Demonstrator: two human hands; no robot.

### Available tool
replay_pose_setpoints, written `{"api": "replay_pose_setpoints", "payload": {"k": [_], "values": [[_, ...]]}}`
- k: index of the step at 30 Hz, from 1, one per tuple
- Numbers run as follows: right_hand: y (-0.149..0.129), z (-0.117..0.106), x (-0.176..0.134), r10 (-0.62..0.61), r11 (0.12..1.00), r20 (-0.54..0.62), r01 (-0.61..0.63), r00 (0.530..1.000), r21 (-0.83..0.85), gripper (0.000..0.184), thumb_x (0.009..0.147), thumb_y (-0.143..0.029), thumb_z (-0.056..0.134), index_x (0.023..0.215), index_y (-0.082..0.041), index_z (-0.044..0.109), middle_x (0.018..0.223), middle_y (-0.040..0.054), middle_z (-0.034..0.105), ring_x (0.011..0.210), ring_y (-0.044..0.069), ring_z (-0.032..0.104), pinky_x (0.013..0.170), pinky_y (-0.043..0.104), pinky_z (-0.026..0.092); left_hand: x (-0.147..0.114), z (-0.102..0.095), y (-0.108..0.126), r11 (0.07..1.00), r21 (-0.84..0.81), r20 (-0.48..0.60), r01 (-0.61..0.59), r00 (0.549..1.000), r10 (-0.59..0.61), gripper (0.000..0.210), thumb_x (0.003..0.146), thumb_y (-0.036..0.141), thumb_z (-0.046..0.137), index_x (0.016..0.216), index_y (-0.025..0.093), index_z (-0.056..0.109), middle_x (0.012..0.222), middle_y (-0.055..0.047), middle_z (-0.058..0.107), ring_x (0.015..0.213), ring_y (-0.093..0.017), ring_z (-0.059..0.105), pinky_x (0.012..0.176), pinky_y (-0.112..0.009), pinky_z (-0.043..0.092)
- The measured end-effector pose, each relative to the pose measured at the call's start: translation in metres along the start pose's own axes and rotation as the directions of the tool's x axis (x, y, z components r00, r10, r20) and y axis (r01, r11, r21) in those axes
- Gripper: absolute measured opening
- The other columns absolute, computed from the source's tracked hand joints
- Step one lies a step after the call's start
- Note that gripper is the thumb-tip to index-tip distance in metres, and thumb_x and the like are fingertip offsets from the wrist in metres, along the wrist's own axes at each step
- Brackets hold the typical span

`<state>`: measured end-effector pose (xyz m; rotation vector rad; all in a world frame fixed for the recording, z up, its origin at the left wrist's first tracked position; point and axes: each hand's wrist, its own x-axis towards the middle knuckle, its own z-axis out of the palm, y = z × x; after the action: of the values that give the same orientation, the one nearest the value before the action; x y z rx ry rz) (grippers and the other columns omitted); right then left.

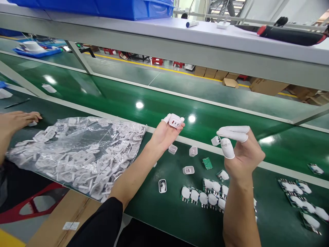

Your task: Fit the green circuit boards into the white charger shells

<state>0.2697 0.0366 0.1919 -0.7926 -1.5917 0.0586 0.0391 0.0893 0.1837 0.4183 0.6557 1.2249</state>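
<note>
In the middle of the head view, my left hand (pixel 167 135) is closed around a white charger (pixel 175 121) whose end with ports, one of them orange-red, faces me. White finger cots cover some of its fingertips. My right hand (pixel 240 149), also in white finger cots, is raised over the bench with its fingers stretched out and the thumb apart; I see nothing in it. Just beyond its fingertips is a white housing (pixel 215 141). Between and below my hands lie more white housings (pixel 189 170), a green circuit board (pixel 207 163) and rows of boards with white pads (pixel 203 198).
A clear bag of white plastic parts (pixel 84 157) spreads across the left of the bench. Another person's hand (pixel 22 120) rests beyond it. More padded boards (pixel 298 197) lie at right. A shelf (pixel 154 32) with a blue bin (pixel 102 7) crosses above the bench.
</note>
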Motion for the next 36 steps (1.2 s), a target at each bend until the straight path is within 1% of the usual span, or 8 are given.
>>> {"api": "replay_pose_setpoints", "payload": {"k": [8, 10, 13, 19, 26, 31, 34, 36], "values": [[0.0, -0.001, 0.001, -0.009, 1.0, -0.002, 0.009, 1.0, 0.012, 0.015, 0.096, -0.025, 0.082, 0.108, -0.032, 0.086, 0.099, 0.005, 0.082, 0.09, 0.028, 0.077, 0.071, 0.046, 0.06, 0.019, -0.021, -0.014, 0.97, 0.098, 0.006, -0.224, 0.974, 0.225, 0.028, 0.115, 0.046, 0.056, 0.104, 0.022, 0.046, 0.109, -0.009, 0.064, 0.081, -0.012, 0.062, 0.066, -0.027, 0.046], [0.002, -0.002, 0.002, -0.031, 0.999, -0.012, 0.031, 0.999, 0.016, 0.016, 0.095, -0.024, 0.083, 0.108, -0.032, 0.086, 0.099, 0.0047, 0.082, 0.089, 0.028, 0.077, 0.073, 0.046, 0.06, 0.032, -0.033, -0.02, 0.863, 0.402, 0.069, -0.306, 0.95, 0.305, 0.025, 0.116, 0.047, 0.053, 0.112, 0.024, 0.045, 0.115, -0.008, 0.065, 0.085, -0.013, 0.065, 0.07, -0.027, 0.047], [0.009, -0.004, 0.003, -0.04, 0.999, -0.004, 0.04, 0.999, 0.012, 0.016, 0.094, -0.023, 0.085, 0.108, -0.031, 0.086, 0.098, 0.0047, 0.082, 0.088, 0.027, 0.076, 0.074, 0.045, 0.059, 0.059, -0.056, -0.025, 0.537, 0.789, 0.179, -0.299, 0.947, 0.266, 0.025, 0.111, 0.04, 0.063, 0.119, 0.024, 0.046, 0.118, -0.007, 0.067, 0.092, -0.014, 0.065, 0.08, -0.028, 0.05], [0.019, 0.001, 0.0, 0.029, 0.997, 0.099, -0.022, 0.995, -0.069, 0.009, 0.097, -0.029, 0.084, 0.106, -0.03, 0.085, 0.099, 0.0036, 0.084, 0.091, 0.027, 0.076, 0.083, 0.046, 0.056, 0.103, -0.089, -0.025, 0.268, 0.924, 0.246, -0.274, 0.96, 0.133, 0.027, 0.089, 0.009, 0.079, 0.095, 0.022, 0.056, 0.1, -0.003, 0.068, 0.087, -0.017, 0.059, 0.09, -0.035, 0.049], [0.026, -0.009, 0.003, 0.025, 0.995, 0.075, -0.017, 0.997, -0.098, 0.006, 0.098, -0.025, 0.082, 0.101, -0.029, 0.085, 0.098, 0.0032, 0.084, 0.09, 0.025, 0.076, 0.084, 0.044, 0.055, 0.113, -0.108, -0.012, 0.093, 0.966, 0.224, -0.243, 0.958, 0.179, 0.038, 0.083, 0.006, 0.081, 0.102, 0.021, 0.052, 0.105, -0.005, 0.066, 0.097, -0.02, 0.062, 0.1, -0.039, 0.053], [0.032, -0.02, 0.008, 0.052, 0.994, -0.008, -0.052, 0.999, -0.093, 0.007, 0.103, -0.027, 0.077, 0.099, -0.029, 0.083, 0.097, 0.003, 0.082, 0.091, 0.025, 0.076, 0.084, 0.043, 0.057, 0.103, -0.087, -0.015, -0.092, 0.943, 0.333, -0.32, 0.902, 0.276, 0.061, 0.086, 0.025, 0.089, 0.132, 0.018, 0.05, 0.152, -0.02, 0.051, 0.15, -0.037, 0.05, 0.128, -0.055, 0.043], [0.032, -0.02, 0.009, 0.057, 0.993, -0.015, -0.059, 0.998, -0.107, 0.01, 0.104, -0.029, 0.075, 0.096, -0.029, 0.082, 0.096, 0.0028, 0.082, 0.09, 0.025, 0.076, 0.084, 0.043, 0.057, 0.103, -0.055, -0.041, -0.3, 0.841, 0.453, -0.451, 0.889, -0.066, 0.053, 0.095, 0.027, 0.08, 0.14, 0.021, 0.053, 0.154, -0.016, 0.055, 0.142, -0.033, 0.061, 0.118, -0.047, 0.054], [0.03, -0.019, 0.009, 0.066, 0.992, 0.0, -0.066, 0.998, -0.109, 0.011, 0.104, -0.03, 0.075, 0.095, -0.029, 0.08, 0.095, 0.0025, 0.081, 0.09, 0.024, 0.075, 0.084, 0.043, 0.057, 0.108, -0.033, -0.06, -0.345, 0.807, 0.416, -0.479, 0.876, -0.242, 0.055, 0.091, 0.02, 0.079, 0.141, 0.02, 0.056, 0.152, -0.016, 0.059, 0.133, -0.031, 0.067, 0.108, -0.042, 0.058]]}}
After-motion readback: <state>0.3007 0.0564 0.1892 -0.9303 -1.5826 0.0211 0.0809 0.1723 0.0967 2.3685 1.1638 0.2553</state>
